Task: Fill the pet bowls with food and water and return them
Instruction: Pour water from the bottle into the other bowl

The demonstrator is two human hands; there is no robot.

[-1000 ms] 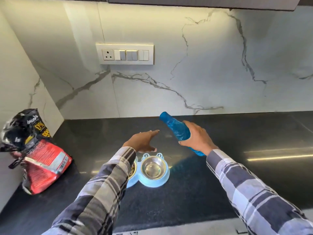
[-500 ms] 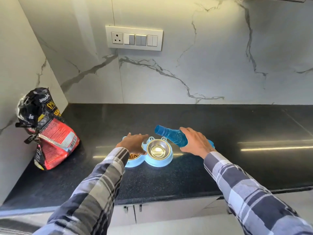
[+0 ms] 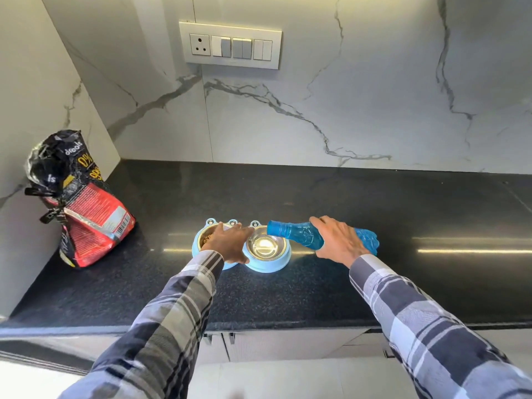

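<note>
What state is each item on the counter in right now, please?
Blue water bottle: tipped sideways, mouth over right bowl, gripped by right hand.
Right bowl: no kibble.
Left bowl: holds kibble, under left hand.
Pet food bag: upright, top crumpled.

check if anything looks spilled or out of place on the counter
Nothing stands out. No spill shows on the black counter. The blue bottle is tipped over the right bowl in the right hand; the left hand steadies the feeder. The food bag leans crumpled in the corner, tied shut.
</note>
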